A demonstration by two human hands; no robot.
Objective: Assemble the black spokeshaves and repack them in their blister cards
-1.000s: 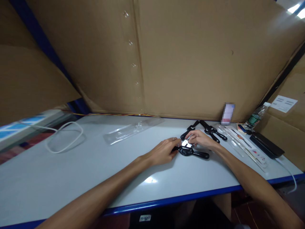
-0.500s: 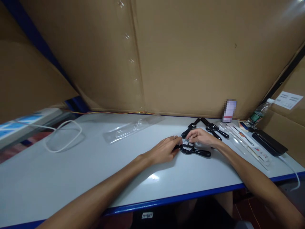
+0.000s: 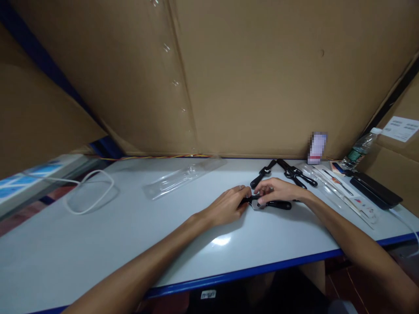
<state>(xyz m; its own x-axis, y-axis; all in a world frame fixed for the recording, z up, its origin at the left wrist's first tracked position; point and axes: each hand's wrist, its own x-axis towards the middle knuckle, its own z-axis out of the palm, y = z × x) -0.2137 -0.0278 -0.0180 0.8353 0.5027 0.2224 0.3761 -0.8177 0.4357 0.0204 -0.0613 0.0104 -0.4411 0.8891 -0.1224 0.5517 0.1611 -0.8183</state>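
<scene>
A black two-handled spokeshave [image 3: 280, 205] rests low over the white table, its metal blade part at the middle. My left hand [image 3: 229, 203], with a ring on one finger, is closed around its left handle and hides that end. At the centre, beside the blade, the bent fingers and thumb of my right hand [image 3: 275, 190] grip the tool; their exact contact is partly hidden. The right handle sticks out below my right hand. Just behind lies another black spokeshave [image 3: 262, 173], and more black spokeshaves [image 3: 290, 171] lie crossed to its right.
A clear plastic sleeve [image 3: 183, 178] lies left of the tools. Packaged thin tools [image 3: 338, 182], a black case [image 3: 376, 190] and a water bottle [image 3: 358, 150] are on the right. A blurred-out upright item [image 3: 317, 148] leans against the cardboard wall [image 3: 255, 87]. A white cable [image 3: 93, 209] loops at left.
The spokeshave in my hands has turned, so its middle shows a different side. My right fingers have come down closer over its centre. My left hand stays on the handle.
</scene>
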